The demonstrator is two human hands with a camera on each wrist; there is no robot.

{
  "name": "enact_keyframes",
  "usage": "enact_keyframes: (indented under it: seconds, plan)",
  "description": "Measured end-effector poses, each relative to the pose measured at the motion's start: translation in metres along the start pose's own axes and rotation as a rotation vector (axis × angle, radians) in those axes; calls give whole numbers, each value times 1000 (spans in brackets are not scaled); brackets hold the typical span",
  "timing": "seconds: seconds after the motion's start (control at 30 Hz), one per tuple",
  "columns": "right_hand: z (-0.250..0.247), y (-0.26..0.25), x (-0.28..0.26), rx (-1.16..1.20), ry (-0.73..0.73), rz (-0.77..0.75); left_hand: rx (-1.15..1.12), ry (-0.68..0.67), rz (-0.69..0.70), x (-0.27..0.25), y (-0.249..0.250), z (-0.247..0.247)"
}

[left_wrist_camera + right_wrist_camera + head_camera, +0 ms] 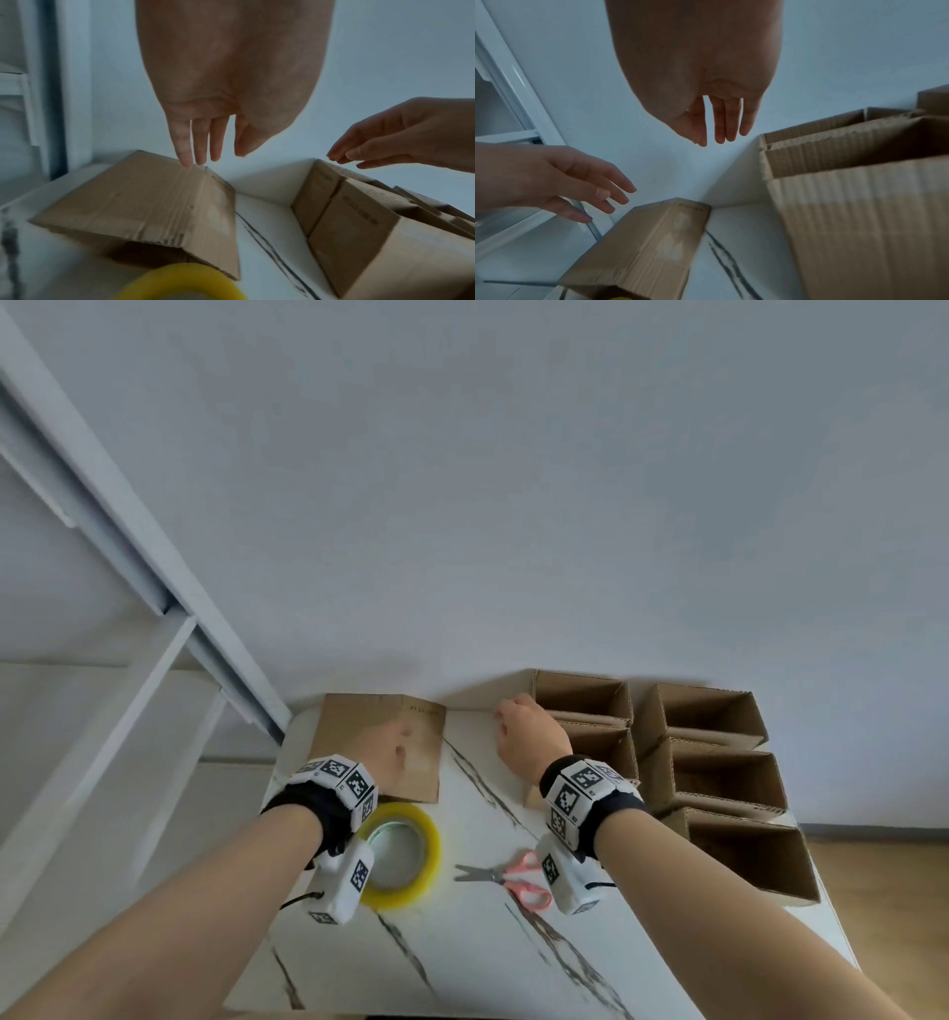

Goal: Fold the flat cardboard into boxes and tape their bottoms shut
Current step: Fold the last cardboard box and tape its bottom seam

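Head view: white marble-veined table (462, 968) against plain grey wall (513, 480)

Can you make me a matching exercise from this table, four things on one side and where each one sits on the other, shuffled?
Things:
1. flat cardboard
2. tape roll
3. scissors
4. folded boxes

Places:
A. between the two wrists, near the table's front
B. under the left hand
C. along the table's right side
D. just nearer than the flat cardboard

Pairs: 1-B, 2-D, 3-A, 4-C

plain pale wall (513, 480), white marble-veined table (462, 958), white frame (128, 546) at left, wood floor (883, 875)
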State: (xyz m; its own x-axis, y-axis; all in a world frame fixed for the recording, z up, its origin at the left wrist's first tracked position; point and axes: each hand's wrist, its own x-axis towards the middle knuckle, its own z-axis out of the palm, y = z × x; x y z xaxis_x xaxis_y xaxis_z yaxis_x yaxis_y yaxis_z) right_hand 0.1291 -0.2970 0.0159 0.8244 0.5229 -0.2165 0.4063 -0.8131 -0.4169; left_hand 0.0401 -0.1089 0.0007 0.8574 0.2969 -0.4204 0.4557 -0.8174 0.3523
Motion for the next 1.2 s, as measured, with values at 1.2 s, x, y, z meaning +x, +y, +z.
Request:
enact_keyframes:
  seconds: [1.2]
  plan:
    - [152, -44, 76, 700, -91, 607, -630, 138, -387, 52, -142, 17]
